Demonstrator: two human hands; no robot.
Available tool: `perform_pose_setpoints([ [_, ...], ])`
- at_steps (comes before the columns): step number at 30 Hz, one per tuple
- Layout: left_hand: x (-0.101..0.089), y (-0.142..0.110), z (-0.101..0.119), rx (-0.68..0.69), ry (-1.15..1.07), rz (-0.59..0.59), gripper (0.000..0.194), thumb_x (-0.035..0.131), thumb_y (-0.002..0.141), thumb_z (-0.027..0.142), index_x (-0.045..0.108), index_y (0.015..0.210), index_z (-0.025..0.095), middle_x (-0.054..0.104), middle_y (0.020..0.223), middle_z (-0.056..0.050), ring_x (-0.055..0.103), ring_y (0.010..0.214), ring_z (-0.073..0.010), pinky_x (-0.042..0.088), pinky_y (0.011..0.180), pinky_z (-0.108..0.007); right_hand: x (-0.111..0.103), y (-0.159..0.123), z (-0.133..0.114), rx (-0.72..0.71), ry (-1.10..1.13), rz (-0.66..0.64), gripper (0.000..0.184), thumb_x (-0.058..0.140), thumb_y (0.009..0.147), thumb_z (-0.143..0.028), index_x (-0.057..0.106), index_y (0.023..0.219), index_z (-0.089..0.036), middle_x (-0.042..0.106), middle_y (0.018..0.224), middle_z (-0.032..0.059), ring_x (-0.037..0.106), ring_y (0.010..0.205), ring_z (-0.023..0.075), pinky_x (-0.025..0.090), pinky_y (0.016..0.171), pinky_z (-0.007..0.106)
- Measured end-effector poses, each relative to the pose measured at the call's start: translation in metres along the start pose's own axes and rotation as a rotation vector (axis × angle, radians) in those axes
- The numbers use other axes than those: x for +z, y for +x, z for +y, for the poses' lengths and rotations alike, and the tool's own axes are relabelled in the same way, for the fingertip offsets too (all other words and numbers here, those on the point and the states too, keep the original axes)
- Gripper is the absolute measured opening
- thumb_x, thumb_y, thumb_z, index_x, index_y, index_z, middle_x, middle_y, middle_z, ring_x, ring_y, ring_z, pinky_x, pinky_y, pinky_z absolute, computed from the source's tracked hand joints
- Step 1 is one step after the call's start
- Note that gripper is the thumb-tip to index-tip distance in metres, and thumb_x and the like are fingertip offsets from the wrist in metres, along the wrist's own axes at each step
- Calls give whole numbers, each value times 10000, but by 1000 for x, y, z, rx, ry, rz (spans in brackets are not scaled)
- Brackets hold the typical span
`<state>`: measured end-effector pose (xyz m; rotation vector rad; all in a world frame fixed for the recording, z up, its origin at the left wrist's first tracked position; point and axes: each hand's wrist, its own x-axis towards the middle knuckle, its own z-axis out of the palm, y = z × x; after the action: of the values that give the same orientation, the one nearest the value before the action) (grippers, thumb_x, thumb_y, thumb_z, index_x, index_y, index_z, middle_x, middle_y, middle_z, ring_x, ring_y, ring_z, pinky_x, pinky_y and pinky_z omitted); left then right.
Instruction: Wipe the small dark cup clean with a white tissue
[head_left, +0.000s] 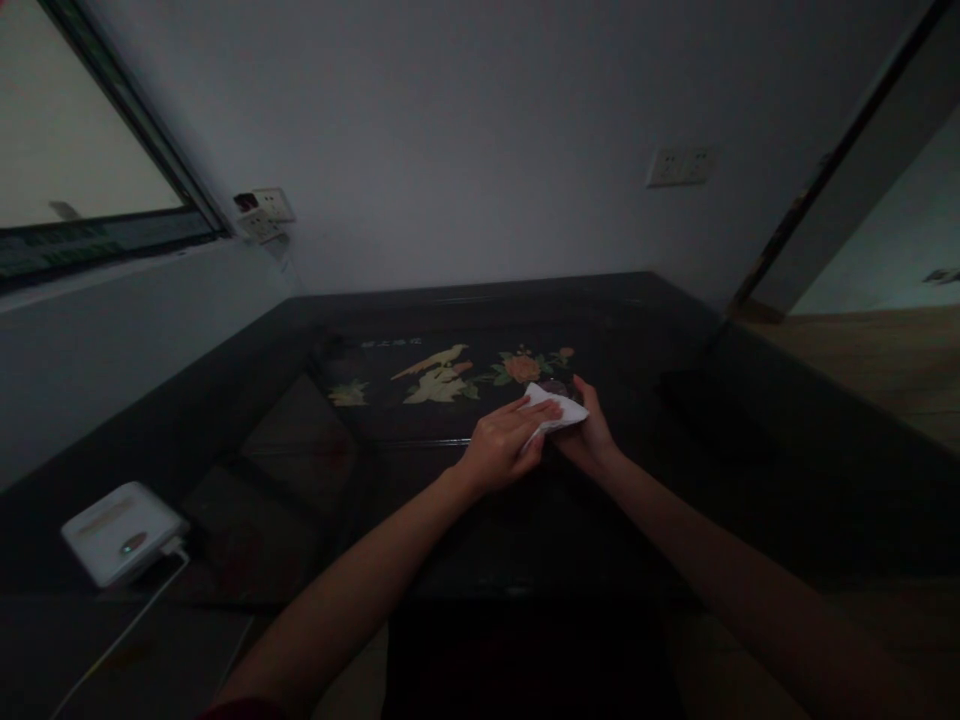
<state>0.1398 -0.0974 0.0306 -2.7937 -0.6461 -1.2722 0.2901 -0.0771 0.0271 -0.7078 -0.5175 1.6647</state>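
Observation:
A folded white cloth or tissue [559,412] lies on a dark lacquered panel [420,410] painted with a bird and flowers. My left hand [504,445] rests on the cloth with its fingers stretched flat over it. My right hand [592,435] grips the cloth's right side, fingers curled around the edge. Both forearms reach forward from the bottom of the view. A dark round patch shows just beyond the cloth; I cannot make out what it is.
A white box-shaped device [120,530] with a white cable [127,630] sits on the dark surface at the near left. Wall sockets [262,212] are mounted near a window at left, another socket plate [681,166] at right. A doorway opens at far right.

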Motion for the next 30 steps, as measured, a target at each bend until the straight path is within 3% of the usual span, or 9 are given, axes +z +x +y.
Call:
perform_pose_setpoints([
  [5,5,5,-1,-92,12,-89,451,325,904,198,363,1351,156,467,1366,-117,377,1304,-173,334,1093,-415,1,-2,7,9,16,80,273,438,844,-368,636,714,-234,674,638,-34,596,576,135,454,582,248],
  [10,9,4,-8,-172,75,-132,455,358,902,236,368,1344,126,412,1403,-140,338,1328,-192,293,1110,-430,5,-4,7,30,46,86,251,448,848,-333,652,746,-228,689,671,-42,596,581,117,446,574,224],
  [19,4,1,-12,-220,165,-138,419,452,847,184,471,1264,153,543,1294,-112,495,1213,-193,370,1063,-420,1,-1,-2,87,50,126,329,400,857,-424,645,769,-223,691,670,-13,606,588,154,465,563,275],
  [23,2,-1,-13,-208,176,-156,484,518,776,128,480,1258,151,550,1286,-113,511,1196,-205,384,1053,-419,0,1,-6,76,44,150,310,408,847,-436,641,786,-241,682,656,-15,605,597,164,467,568,284],
  [30,3,-6,-10,-119,70,-86,508,473,781,95,457,1283,170,566,1268,-106,488,1220,-188,388,1053,-415,-1,2,-7,58,63,127,306,423,837,-432,642,769,-230,679,637,-14,600,580,163,477,582,284],
])
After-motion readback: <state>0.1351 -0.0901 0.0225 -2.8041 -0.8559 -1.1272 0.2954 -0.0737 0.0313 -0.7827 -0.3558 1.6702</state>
